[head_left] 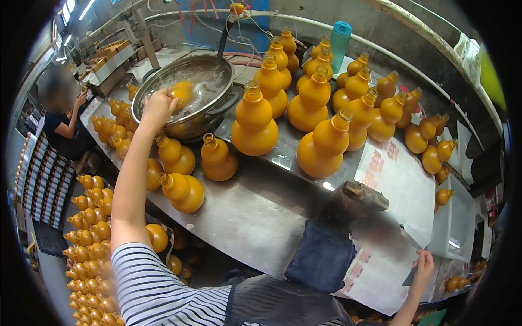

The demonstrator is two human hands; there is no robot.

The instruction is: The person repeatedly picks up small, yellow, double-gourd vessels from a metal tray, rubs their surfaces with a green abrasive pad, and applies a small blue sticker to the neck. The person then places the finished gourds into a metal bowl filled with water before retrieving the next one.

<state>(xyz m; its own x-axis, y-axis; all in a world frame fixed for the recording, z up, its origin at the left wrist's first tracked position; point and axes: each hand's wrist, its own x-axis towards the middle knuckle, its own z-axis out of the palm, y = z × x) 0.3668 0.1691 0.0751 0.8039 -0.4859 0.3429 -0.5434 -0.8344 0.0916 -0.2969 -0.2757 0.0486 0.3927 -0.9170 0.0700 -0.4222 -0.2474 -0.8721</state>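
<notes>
At the back left, a steel wok (228, 76) holds bubbling water. My left hand (159, 106) reaches over its near rim, fingers closed about one end of an orange-yellow gourd-shaped bottle (181, 93), partly under the water. Low on the right, my right hand (424, 265) hovers beside printed paper sheets (375, 282), with fingers bent together. What they hold, if anything, I cannot make out. Several similar gourd bottles (254, 122) stand on the metal worktop next to the wok, open necks upward. Closer to me, more bottles (184, 191) lean or stand below my forearm.
A folded dark blue cloth (321, 255) and a worn brown block (363, 195) lie on the worktop (244, 217). A teal drinking bottle (341, 43) stands behind the gourds. A clear plastic bin (457, 223) is at right. Across on the left, another person (62, 119) works.
</notes>
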